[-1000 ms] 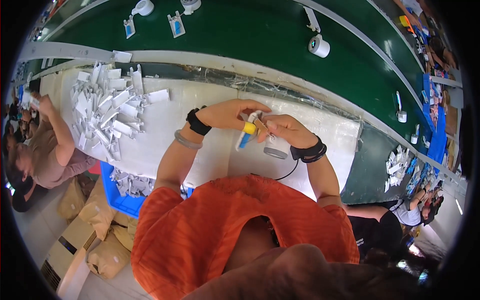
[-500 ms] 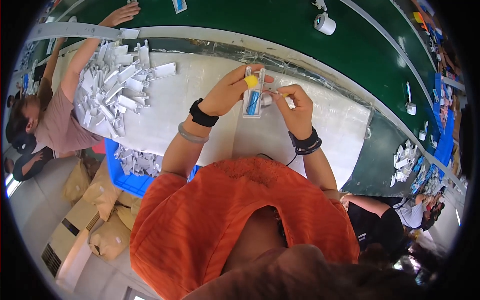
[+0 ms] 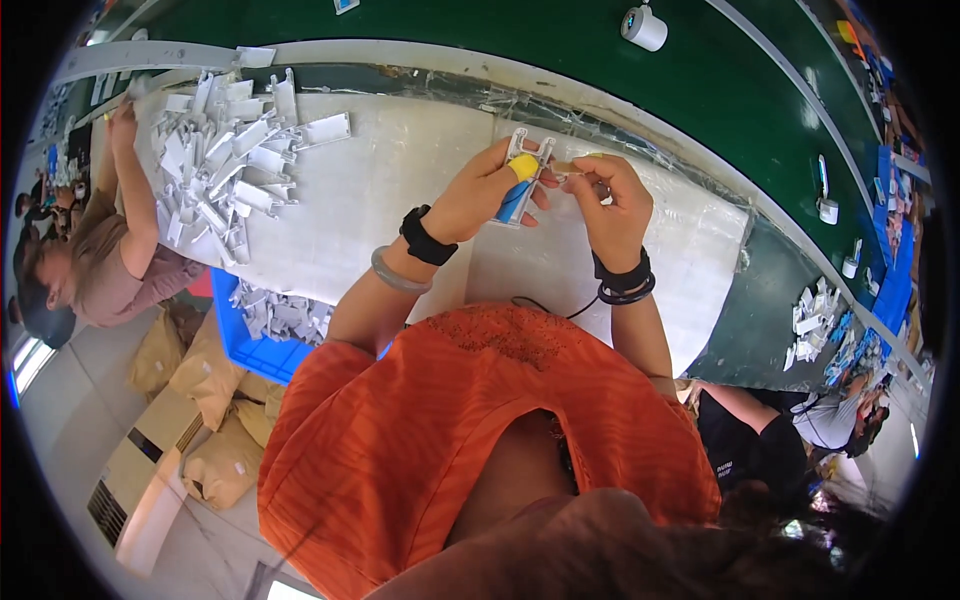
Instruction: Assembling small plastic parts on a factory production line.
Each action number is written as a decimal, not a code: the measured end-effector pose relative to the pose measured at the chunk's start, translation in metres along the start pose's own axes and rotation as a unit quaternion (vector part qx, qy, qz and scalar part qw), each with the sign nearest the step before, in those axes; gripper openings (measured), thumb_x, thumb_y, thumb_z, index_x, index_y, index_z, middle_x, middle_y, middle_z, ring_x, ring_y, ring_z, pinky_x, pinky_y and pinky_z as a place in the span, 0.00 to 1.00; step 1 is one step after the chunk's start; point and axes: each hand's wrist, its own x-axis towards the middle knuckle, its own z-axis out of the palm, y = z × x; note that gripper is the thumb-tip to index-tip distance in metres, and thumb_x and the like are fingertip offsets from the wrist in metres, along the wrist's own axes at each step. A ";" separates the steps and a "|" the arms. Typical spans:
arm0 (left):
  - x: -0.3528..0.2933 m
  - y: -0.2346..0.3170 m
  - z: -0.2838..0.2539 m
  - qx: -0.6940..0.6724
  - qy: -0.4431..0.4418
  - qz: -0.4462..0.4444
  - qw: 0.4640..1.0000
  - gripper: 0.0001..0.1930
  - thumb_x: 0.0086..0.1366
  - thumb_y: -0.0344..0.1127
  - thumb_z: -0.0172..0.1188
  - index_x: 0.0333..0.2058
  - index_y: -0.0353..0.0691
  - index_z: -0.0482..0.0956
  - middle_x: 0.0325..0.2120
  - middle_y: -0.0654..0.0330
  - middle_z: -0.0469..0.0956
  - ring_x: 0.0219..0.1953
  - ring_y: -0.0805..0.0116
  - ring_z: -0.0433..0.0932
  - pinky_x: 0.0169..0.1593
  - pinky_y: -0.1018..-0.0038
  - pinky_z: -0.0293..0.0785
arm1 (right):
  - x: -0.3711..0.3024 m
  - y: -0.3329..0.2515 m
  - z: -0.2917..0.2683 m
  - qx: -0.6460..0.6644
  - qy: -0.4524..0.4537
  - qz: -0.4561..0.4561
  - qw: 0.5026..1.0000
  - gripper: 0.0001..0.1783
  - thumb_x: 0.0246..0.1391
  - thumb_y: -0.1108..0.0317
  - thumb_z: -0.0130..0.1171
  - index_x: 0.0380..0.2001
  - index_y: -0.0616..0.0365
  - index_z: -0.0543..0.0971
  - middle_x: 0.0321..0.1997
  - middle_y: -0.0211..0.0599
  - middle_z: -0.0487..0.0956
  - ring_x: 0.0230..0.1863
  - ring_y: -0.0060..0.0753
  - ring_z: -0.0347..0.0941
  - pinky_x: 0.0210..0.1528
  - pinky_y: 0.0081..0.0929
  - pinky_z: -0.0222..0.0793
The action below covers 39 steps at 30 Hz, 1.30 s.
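My left hand (image 3: 482,190) is closed around a white plastic housing (image 3: 545,150), held tilted above the pale work sheet. A blue cell (image 3: 512,208) sits inside the lower part of the housing, and a yellow finger cot (image 3: 523,167) covers my left thumb and hides some of it. Close on the housing's right side, my right hand (image 3: 617,205) pinches with thumb and forefinger; what lies between the tips is too small to name. Part of a small round piece (image 3: 601,190) shows by the right fingers.
A pile of white plastic housings (image 3: 235,150) lies at left, above a blue crate (image 3: 240,340) of similar parts. Beyond a raised edge, a green belt (image 3: 480,25) carries a white cylindrical device (image 3: 643,28). A co-worker (image 3: 130,230) is at far left.
Both hands have shifted slightly right, and the housing has tilted, its top leaning right. The co-worker's arm at left has drawn back from the belt. The belt items have moved up.
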 end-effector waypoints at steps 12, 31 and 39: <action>-0.005 -0.003 0.006 0.103 0.000 0.092 0.990 0.19 0.64 0.26 0.40 0.54 0.37 0.64 0.31 0.56 0.75 0.28 0.73 0.74 0.30 0.74 0.75 | -0.004 0.003 0.007 -0.104 0.000 -0.174 0.979 0.12 0.46 0.77 0.67 0.36 0.55 0.81 0.35 0.38 0.80 0.36 0.43 0.75 0.39 0.34 0.71; -0.014 0.007 0.022 0.234 -0.001 0.121 0.965 0.20 0.62 0.27 0.44 0.53 0.34 0.65 0.32 0.57 0.74 0.27 0.74 0.72 0.31 0.77 0.73 | -0.006 0.006 0.007 -0.104 0.043 -0.212 0.971 0.14 0.37 0.78 0.71 0.31 0.52 0.84 0.34 0.32 0.76 0.39 0.39 0.69 0.43 0.32 0.67; -0.012 0.001 0.020 0.243 0.009 0.170 0.955 0.19 0.63 0.29 0.46 0.53 0.34 0.66 0.32 0.59 0.74 0.29 0.75 0.72 0.32 0.80 0.73 | -0.004 0.010 0.006 -0.119 0.033 -0.221 0.967 0.15 0.36 0.78 0.71 0.32 0.52 0.84 0.34 0.34 0.74 0.40 0.43 0.70 0.42 0.32 0.68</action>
